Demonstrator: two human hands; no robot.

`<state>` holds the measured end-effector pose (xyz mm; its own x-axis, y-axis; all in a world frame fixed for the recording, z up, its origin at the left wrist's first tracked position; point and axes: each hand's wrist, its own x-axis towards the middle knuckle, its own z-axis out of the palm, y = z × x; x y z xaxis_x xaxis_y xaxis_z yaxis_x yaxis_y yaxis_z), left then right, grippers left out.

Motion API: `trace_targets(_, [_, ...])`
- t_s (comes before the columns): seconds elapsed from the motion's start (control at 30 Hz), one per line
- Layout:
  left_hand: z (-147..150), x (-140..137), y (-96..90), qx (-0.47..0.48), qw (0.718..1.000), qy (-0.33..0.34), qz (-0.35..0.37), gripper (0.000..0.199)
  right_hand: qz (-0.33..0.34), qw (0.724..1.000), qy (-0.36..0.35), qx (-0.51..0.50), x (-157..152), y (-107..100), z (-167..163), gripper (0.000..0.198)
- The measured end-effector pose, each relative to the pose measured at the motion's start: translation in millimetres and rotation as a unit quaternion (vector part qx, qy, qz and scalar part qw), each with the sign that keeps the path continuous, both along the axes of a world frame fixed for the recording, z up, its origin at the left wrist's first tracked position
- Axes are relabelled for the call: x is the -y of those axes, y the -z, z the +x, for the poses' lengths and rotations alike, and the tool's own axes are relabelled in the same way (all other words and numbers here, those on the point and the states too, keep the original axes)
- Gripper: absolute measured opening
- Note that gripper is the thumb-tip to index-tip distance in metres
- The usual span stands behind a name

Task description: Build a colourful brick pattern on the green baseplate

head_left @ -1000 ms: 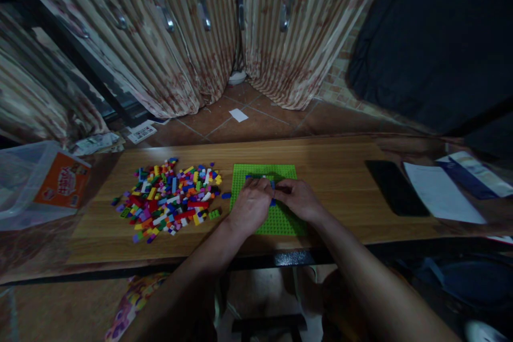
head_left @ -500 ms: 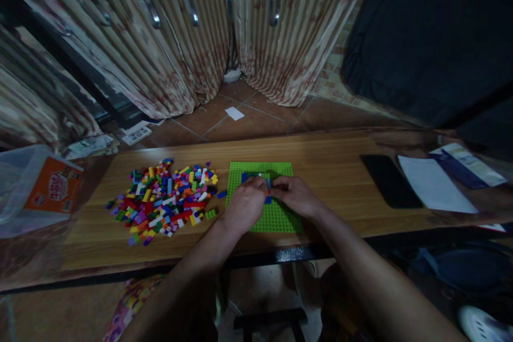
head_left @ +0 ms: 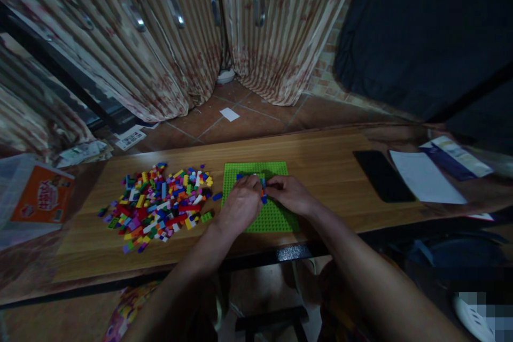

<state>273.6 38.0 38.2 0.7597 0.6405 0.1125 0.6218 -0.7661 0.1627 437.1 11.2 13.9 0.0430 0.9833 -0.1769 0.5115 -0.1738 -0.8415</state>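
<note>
A green studded baseplate [head_left: 274,220] lies on the wooden table. Small toy bricks [head_left: 263,191], blue, white, green and orange among them, form a low build on its upper part. Curled over the left side of this build is my left hand [head_left: 245,202], with its fingers closed and its palm hiding much of the bricks. From the other side, my right hand [head_left: 292,194] pinches thumb and fingers together at the build's right edge. Whatever sits between the fingertips of either hand is too small or hidden to make out.
Left of the plate spreads a large loose pile of coloured bricks [head_left: 160,204]. A clear plastic tub [head_left: 18,171] with an orange label stands at the far left. On the right lie a dark flat slab [head_left: 382,176], a white sheet [head_left: 427,177] and a blue-white packet [head_left: 457,157].
The whole view has shifted slightly, so the table things appear a little further left. Both hands stay at the build on the plate, with the right fingertips slightly closer together.
</note>
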Motion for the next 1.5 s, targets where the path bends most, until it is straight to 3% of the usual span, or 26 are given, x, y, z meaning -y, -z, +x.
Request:
trace_targets(0.4, [-11.0, -4.0, -7.2, 0.05, 0.998, -0.026, -0.036, 0.019, 0.009, 1.0, 0.013, -0.01, -0.8, 5.8, 0.7, 0.018])
trace_targets(0.67, [-10.2, -3.0, -3.6, 0.043, 0.999, 0.018, -0.009, 0.011, 0.009, 1.0, 0.002, -0.03, 1.5, 1.3, 2.1, 0.019])
trace_targets(1.23, [-9.3, 0.3, 2.5, 0.065, 0.997, -0.036, -0.017, 0.012, 0.011, 1.0, -0.012, 0.005, 2.0, -1.8, 1.8, 0.021])
trace_targets(1.5, [-7.9, 2.0, 5.8, 0.065, 0.995, -0.068, -0.02, 0.01, 0.019, 0.998, 0.028, 0.043, 2.8, -1.4, -5.8, 0.022])
